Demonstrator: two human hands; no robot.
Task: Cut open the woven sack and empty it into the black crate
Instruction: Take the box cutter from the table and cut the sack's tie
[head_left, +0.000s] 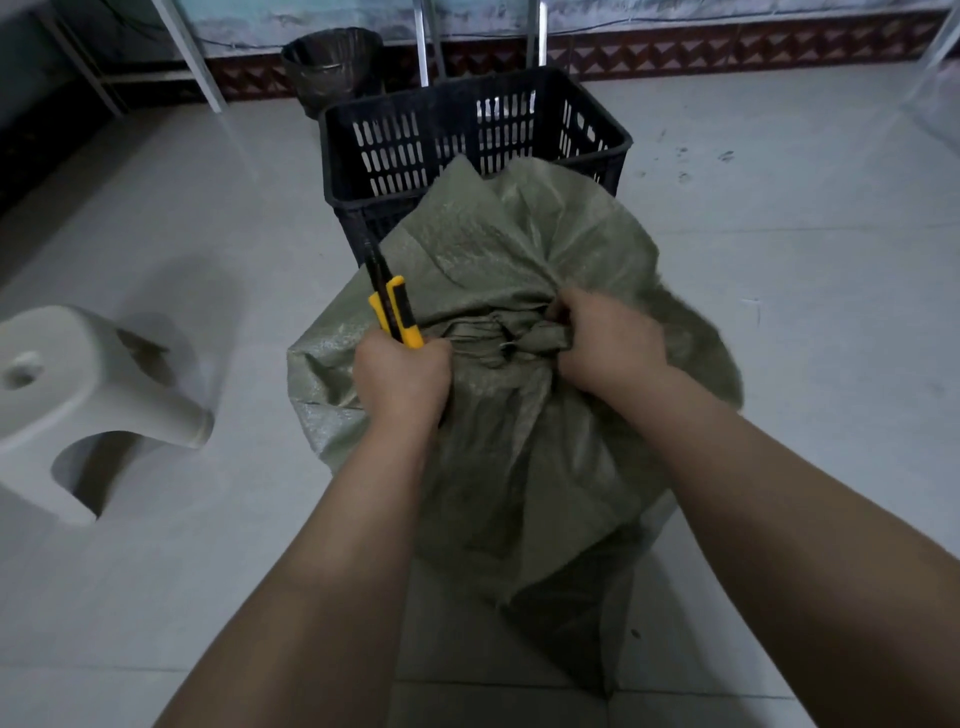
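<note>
The green woven sack (519, 249) stands on the floor, its far side touching the black crate (395, 145). The right hand (608, 343) grips its tied neck (509, 338), and the left hand (402, 376) has its fingers clenched round a yellow utility knife (397, 306). The sack is not yet cut, so next the blade probably must slice the tie, clear of the right fingers.
</note>
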